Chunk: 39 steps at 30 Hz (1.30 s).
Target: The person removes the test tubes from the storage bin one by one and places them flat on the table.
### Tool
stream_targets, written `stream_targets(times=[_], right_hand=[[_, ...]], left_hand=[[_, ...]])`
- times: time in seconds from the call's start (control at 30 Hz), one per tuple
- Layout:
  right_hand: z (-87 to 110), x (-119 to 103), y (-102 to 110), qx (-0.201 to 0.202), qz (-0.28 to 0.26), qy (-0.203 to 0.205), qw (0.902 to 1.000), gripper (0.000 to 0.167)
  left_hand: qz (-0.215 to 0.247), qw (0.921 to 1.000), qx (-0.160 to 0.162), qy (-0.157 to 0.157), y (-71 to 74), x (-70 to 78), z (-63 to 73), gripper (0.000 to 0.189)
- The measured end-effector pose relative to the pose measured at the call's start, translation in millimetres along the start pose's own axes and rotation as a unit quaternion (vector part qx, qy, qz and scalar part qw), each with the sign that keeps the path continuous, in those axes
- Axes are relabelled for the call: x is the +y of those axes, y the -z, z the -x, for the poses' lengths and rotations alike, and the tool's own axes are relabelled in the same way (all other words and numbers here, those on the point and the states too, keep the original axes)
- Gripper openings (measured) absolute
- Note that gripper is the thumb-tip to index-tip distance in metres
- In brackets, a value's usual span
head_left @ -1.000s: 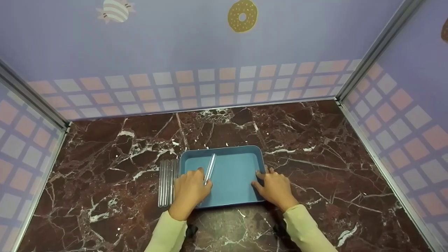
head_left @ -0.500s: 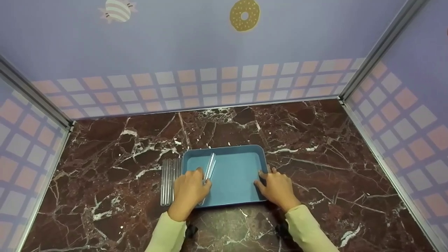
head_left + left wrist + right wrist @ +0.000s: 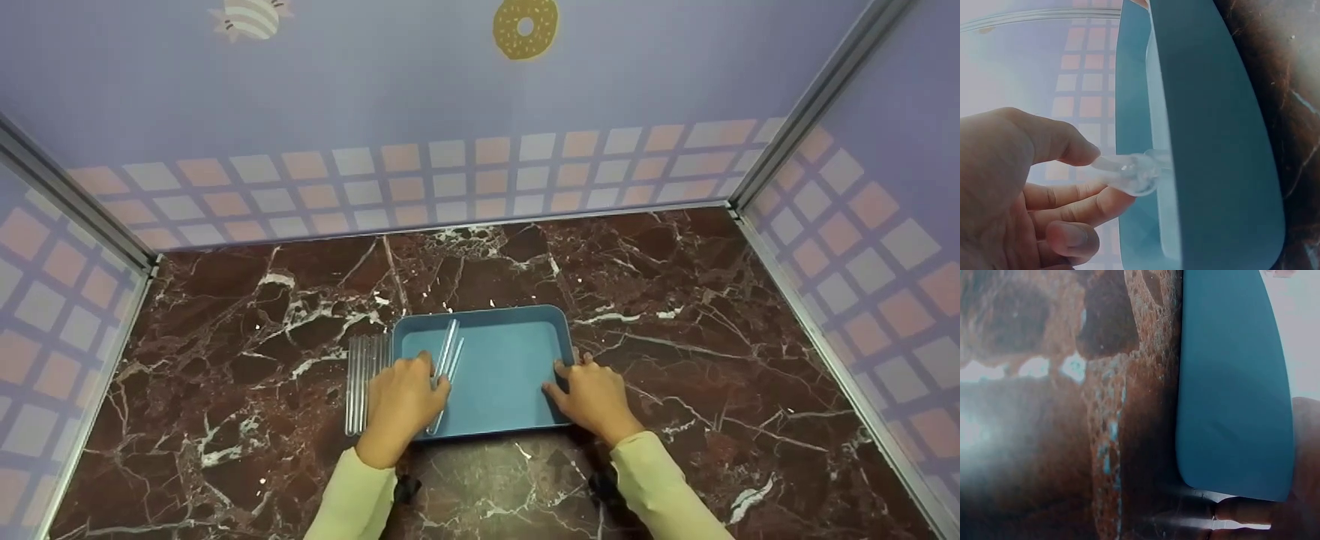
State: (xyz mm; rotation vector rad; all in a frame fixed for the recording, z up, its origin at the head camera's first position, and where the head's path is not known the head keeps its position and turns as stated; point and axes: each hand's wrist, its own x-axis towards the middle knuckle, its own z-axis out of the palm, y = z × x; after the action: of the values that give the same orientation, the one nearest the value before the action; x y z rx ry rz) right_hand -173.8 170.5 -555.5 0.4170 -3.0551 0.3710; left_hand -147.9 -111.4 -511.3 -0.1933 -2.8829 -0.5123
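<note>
In the head view my left hand [image 3: 403,397] is over the left part of a blue tray [image 3: 514,375]. It pinches a clear glass-like tube [image 3: 448,349] between thumb and fingers, and the tube's rounded end [image 3: 1139,175] shows in the left wrist view. A second clear tube [image 3: 452,382] is slanted in the tray, close beside the held one. My right hand [image 3: 596,397] holds the tray's right rim, some fingers inside and others outside. In the right wrist view fingers [image 3: 1244,511] show by the tray's outer wall [image 3: 1235,394].
Several clear tubes [image 3: 360,386] lie side by side just left of the tray, partly hidden by the left hand. Around the tray spreads a dark red marbled tabletop [image 3: 712,337]. Purple patterned panels [image 3: 420,82] stand at the back and both sides.
The left hand has shifted slightly left and the held tube's far end is higher in view. The second tube in the tray now shows apart from it. The right hand stays on the rim.
</note>
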Motion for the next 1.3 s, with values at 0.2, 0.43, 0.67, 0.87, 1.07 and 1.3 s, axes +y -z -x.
stream_targets(times=[0.2, 0.43, 0.67, 0.87, 1.07, 1.3], right_hand=[[-0.6, 0.4, -0.6, 0.016, -0.005, 0.002, 0.9999, 0.037], [0.1, -0.5, 1.6, -0.008, -0.011, -0.012, 0.9998, 0.04], [2.0, 2.3, 1.9, -0.006, -0.009, -0.016, 0.9998, 0.039], [3.8, 5.2, 1.5, -0.011, -0.011, -0.028, 0.9995, 0.04], [3.3, 4.4, 0.0, -0.017, -0.014, -0.02, 0.9996, 0.045], [-2.2, 3.0, 1.1, -0.001, -0.013, -0.013, 0.9998, 0.038]], left_hand=[[0.003, 1.0, 0.006, 0.006, 1.1, -3.6, 0.0, 0.03], [0.003, 0.9999, 0.007, 0.01, 3.3, -4.9, 1.0, 0.028], [0.004, 1.0, 0.004, 0.004, 4.4, -4.7, 1.5, 0.024], [0.004, 1.0, 0.003, 0.008, 4.3, -4.3, 1.0, 0.026], [0.002, 0.9999, 0.005, 0.011, 6.2, -4.7, 0.7, 0.027], [0.003, 0.9999, -0.004, 0.015, 7.9, -5.7, -0.1, 0.024]])
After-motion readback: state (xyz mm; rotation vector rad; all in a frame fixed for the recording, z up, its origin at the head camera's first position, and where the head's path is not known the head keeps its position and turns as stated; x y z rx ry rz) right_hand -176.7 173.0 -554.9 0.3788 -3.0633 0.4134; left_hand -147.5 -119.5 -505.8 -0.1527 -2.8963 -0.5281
